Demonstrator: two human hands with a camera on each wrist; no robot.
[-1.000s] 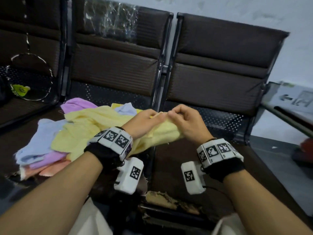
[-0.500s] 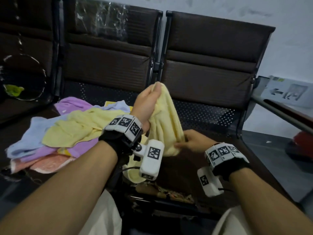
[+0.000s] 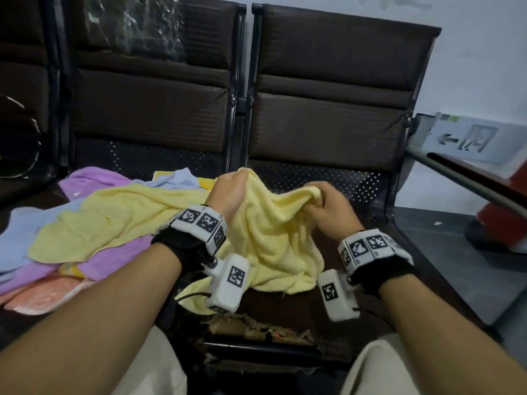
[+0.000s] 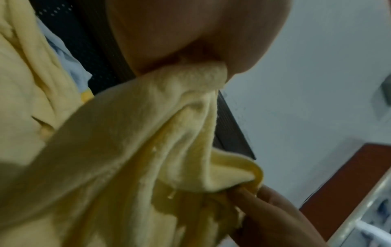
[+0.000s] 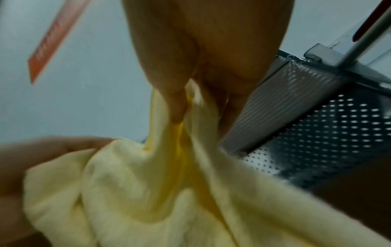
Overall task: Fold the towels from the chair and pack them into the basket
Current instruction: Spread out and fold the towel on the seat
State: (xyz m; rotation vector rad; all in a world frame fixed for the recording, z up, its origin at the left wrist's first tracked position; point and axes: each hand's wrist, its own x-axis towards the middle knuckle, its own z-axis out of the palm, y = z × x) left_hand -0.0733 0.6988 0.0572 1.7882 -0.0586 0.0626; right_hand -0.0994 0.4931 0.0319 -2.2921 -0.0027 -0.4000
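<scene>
Both the left hand (image 3: 229, 192) and right hand (image 3: 332, 206) pinch the yellow towel (image 3: 273, 238) above the right seat (image 3: 445, 283), a heap of towels (image 3: 94, 223) at left, armrest (image 3: 467, 181) far right.

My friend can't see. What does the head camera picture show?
Two hands, the left hand and the right hand, hold up a soft pale yellow terry towel over a dark brown padded chair seat. A pile of purple, blue, yellow and pink towels lies on the seat to the left.
</scene>
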